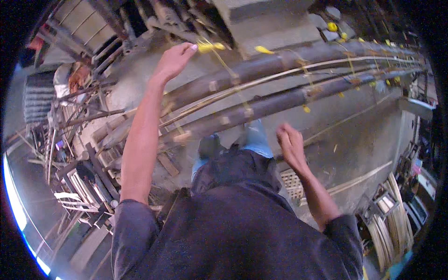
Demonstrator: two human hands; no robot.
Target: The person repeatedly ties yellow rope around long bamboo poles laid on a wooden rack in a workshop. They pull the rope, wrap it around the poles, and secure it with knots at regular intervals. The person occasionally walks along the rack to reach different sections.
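My left hand [176, 61] is raised over the far side of two long dark poles, its thumb and fingers pinched at a bundle of yellow string [211, 47]. From this bundle a thin yellow strand slants down to the far pole [261, 68]. The near pole [275, 102] runs alongside, closer to my legs, with thin pale strips [275, 76] lengthwise between the two. Yellow ties cross both poles at intervals. My right hand [290, 144] hangs on the near side of the poles, apart from them, with curled fingers; anything inside is hidden.
Another yellow bundle [264, 49] lies by the far pole. Stacked wood pieces [79, 186] and a wooden frame stand at left. A perforated pale crate [292, 184] sits on the floor right of my body. Curved pale strips [380, 233] lean at lower right.
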